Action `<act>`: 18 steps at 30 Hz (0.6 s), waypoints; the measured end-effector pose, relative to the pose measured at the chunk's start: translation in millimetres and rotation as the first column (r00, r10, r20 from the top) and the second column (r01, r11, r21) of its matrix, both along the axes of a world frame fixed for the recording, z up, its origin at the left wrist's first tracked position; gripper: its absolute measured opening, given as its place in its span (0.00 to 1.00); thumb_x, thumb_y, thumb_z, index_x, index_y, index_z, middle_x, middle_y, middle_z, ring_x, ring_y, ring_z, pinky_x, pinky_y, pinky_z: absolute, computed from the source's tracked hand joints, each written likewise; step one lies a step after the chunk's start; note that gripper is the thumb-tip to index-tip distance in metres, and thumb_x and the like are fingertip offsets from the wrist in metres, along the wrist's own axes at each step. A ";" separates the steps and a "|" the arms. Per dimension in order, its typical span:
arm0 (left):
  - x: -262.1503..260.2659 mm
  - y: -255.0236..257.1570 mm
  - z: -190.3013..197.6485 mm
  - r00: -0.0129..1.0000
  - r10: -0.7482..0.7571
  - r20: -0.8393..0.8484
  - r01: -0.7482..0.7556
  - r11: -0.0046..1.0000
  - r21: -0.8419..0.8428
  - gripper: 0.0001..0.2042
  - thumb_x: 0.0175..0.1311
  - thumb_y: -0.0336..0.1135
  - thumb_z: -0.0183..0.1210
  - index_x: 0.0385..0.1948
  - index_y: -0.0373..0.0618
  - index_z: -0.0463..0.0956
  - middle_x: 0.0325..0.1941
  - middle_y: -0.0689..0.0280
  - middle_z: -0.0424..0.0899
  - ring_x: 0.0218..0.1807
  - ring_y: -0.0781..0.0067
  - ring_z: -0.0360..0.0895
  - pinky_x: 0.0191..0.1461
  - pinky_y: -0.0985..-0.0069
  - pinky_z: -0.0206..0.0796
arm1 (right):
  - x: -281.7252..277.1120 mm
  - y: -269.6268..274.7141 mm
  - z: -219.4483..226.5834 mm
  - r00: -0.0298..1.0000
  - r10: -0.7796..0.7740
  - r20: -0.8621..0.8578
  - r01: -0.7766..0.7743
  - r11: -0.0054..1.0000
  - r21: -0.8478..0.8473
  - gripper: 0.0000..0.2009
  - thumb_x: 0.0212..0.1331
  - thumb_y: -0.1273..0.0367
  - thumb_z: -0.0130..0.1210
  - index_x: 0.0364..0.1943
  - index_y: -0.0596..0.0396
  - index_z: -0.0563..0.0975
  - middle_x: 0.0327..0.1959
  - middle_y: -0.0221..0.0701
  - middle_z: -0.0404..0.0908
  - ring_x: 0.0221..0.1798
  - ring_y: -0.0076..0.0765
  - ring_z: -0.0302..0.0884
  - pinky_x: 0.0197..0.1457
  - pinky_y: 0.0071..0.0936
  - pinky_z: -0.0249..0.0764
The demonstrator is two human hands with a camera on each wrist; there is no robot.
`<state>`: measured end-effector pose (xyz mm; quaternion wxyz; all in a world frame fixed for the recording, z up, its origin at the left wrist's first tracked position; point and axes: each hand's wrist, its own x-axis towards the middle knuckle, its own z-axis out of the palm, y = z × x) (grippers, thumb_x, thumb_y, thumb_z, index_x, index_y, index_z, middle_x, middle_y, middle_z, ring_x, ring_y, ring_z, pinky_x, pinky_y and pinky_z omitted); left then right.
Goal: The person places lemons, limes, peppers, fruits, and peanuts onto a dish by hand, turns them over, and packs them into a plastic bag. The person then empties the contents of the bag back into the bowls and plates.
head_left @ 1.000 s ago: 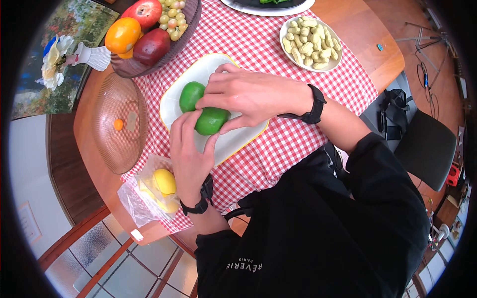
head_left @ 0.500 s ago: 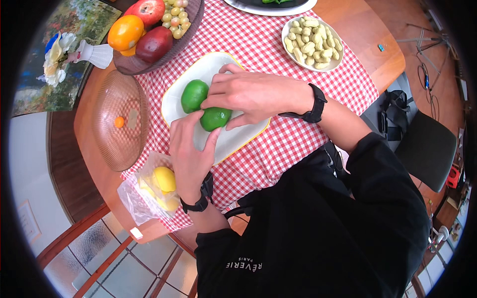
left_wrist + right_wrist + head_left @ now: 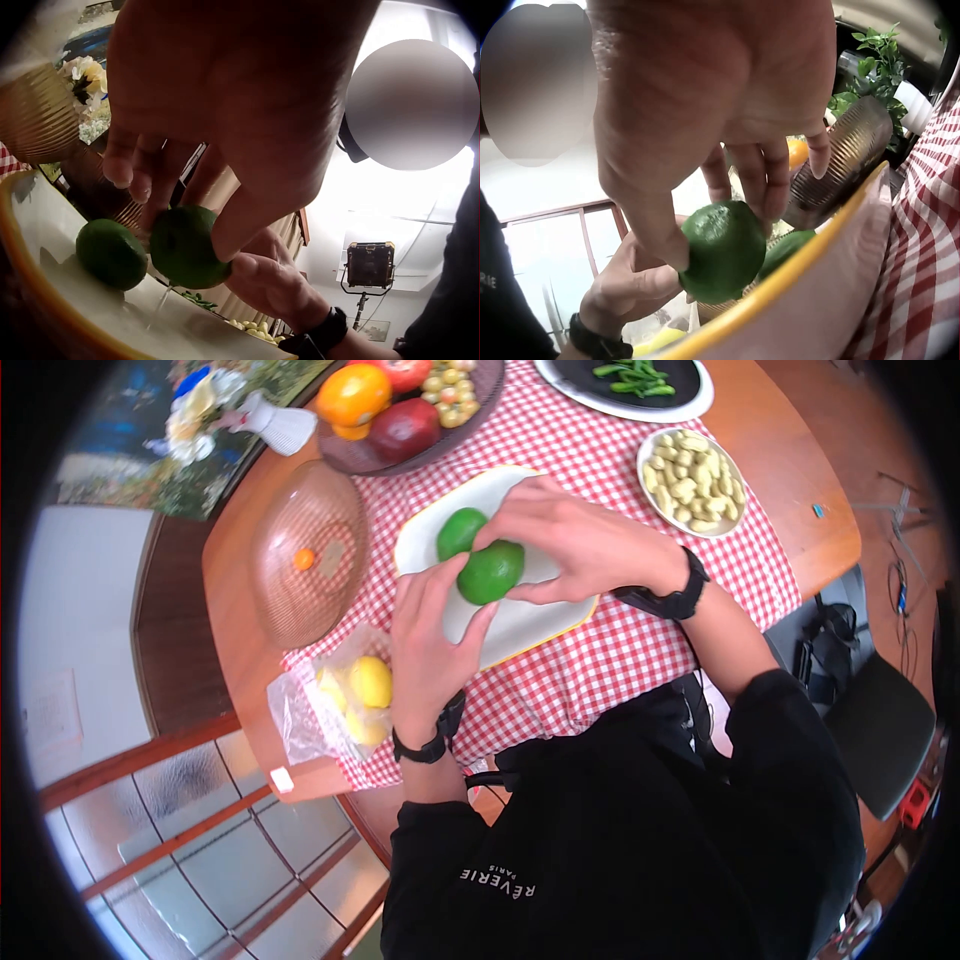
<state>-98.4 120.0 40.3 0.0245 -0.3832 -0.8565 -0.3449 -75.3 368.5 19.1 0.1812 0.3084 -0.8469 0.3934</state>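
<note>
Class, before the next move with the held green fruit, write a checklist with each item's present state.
1. Left hand gripping the nearer green fruit: ok.
2. Right hand gripping the same fruit: ok.
3. Farther green fruit lying in the white dish: ok.
4. Gap between those two fruits: cannot tell; they overlap in the head view.
5. Bag of yellow fruit off the dish: ok.

Glossy green fruit (image 3: 490,573) between fingers (image 3: 441,581), over white dish (image 3: 527,626)
</note>
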 end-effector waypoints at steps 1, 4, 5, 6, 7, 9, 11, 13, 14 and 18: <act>3.2 0.2 2.5 1.000 0.027 -0.014 -0.027 1.000 -0.007 0.27 0.56 0.29 0.75 0.60 0.39 0.79 0.55 0.53 0.85 0.56 0.49 0.80 0.61 0.57 0.73 | -0.5 -0.3 1.6 1.000 0.027 -0.014 -0.027 1.000 -0.007 0.22 0.53 0.62 0.72 0.51 0.54 0.80 0.42 0.35 0.83 0.50 0.46 0.80 0.62 0.44 0.69; 11.2 2.1 0.6 0.971 0.062 -0.230 -0.059 0.998 0.022 0.28 0.57 0.27 0.74 0.62 0.38 0.79 0.53 0.53 0.86 0.53 0.50 0.82 0.58 0.58 0.74 | 0.2 -3.9 5.1 0.999 -0.021 -0.026 0.019 0.997 -0.073 0.23 0.53 0.62 0.73 0.54 0.52 0.82 0.45 0.35 0.83 0.53 0.48 0.81 0.64 0.45 0.72; 17.1 0.9 -1.8 0.967 0.084 -0.240 -0.081 0.996 0.024 0.28 0.57 0.27 0.74 0.62 0.38 0.79 0.53 0.53 0.86 0.53 0.50 0.82 0.58 0.58 0.74 | 0.3 -4.0 3.7 0.999 0.001 -0.036 -0.004 0.997 -0.071 0.23 0.53 0.62 0.73 0.54 0.52 0.82 0.45 0.35 0.83 0.53 0.48 0.81 0.64 0.45 0.72; 23.9 -0.2 -3.5 0.962 0.126 -0.243 -0.128 0.992 0.007 0.28 0.57 0.28 0.74 0.62 0.38 0.79 0.53 0.53 0.86 0.54 0.49 0.81 0.59 0.57 0.73 | 0.1 -2.7 0.9 0.998 -0.049 -0.033 0.050 0.998 0.027 0.23 0.54 0.62 0.73 0.53 0.52 0.82 0.45 0.35 0.83 0.53 0.47 0.81 0.64 0.44 0.72; 29.8 -2.0 -3.8 0.955 0.165 -0.245 -0.172 0.985 -0.008 0.28 0.58 0.28 0.74 0.63 0.38 0.79 0.54 0.52 0.85 0.55 0.48 0.81 0.61 0.56 0.72 | -0.6 -0.4 1.2 0.994 -0.102 -0.037 0.106 0.986 0.127 0.22 0.54 0.62 0.73 0.52 0.53 0.83 0.46 0.35 0.83 0.53 0.47 0.81 0.64 0.44 0.72; 42.0 -11.8 -3.3 0.943 0.188 -0.275 -0.188 0.982 0.025 0.25 0.57 0.25 0.74 0.59 0.37 0.81 0.50 0.53 0.86 0.51 0.51 0.82 0.56 0.59 0.75 | -1.1 4.0 6.3 0.992 -0.104 -0.077 0.111 0.989 0.097 0.22 0.55 0.61 0.74 0.52 0.53 0.84 0.44 0.34 0.84 0.52 0.46 0.81 0.61 0.42 0.74; 54.3 -26.2 -4.5 0.908 0.250 -0.336 -0.227 0.968 0.107 0.21 0.56 0.21 0.73 0.53 0.36 0.85 0.42 0.56 0.85 0.43 0.55 0.84 0.47 0.65 0.76 | -0.5 2.6 12.9 0.986 -0.142 -0.083 0.133 0.986 -0.102 0.22 0.55 0.60 0.74 0.52 0.52 0.84 0.42 0.34 0.84 0.51 0.45 0.81 0.59 0.41 0.75; 62.9 -36.3 -6.0 0.861 0.305 -0.408 -0.248 0.951 0.187 0.16 0.56 0.18 0.72 0.48 0.37 0.86 0.35 0.59 0.83 0.35 0.59 0.83 0.39 0.69 0.74 | 0.8 -0.2 11.0 0.982 -0.150 -0.116 0.141 0.987 -0.081 0.23 0.54 0.60 0.76 0.52 0.53 0.85 0.42 0.34 0.85 0.50 0.44 0.82 0.56 0.40 0.76; 69.9 -45.4 -10.2 0.814 0.387 -0.434 -0.326 0.921 0.212 0.15 0.57 0.18 0.72 0.46 0.37 0.86 0.35 0.58 0.83 0.34 0.59 0.82 0.38 0.69 0.74 | 1.8 -1.5 8.6 0.981 -0.143 -0.128 0.146 0.989 0.018 0.23 0.53 0.61 0.77 0.52 0.54 0.85 0.42 0.34 0.85 0.49 0.44 0.81 0.56 0.40 0.76; 79.2 -67.6 -23.0 0.595 0.591 -0.544 -0.533 0.797 0.284 0.10 0.58 0.20 0.73 0.38 0.38 0.82 0.30 0.60 0.78 0.33 0.60 0.77 0.37 0.66 0.69 | 5.3 -3.2 17.4 0.980 -0.121 -0.159 0.123 0.992 -0.003 0.24 0.50 0.65 0.79 0.53 0.56 0.85 0.44 0.35 0.86 0.47 0.45 0.83 0.54 0.39 0.79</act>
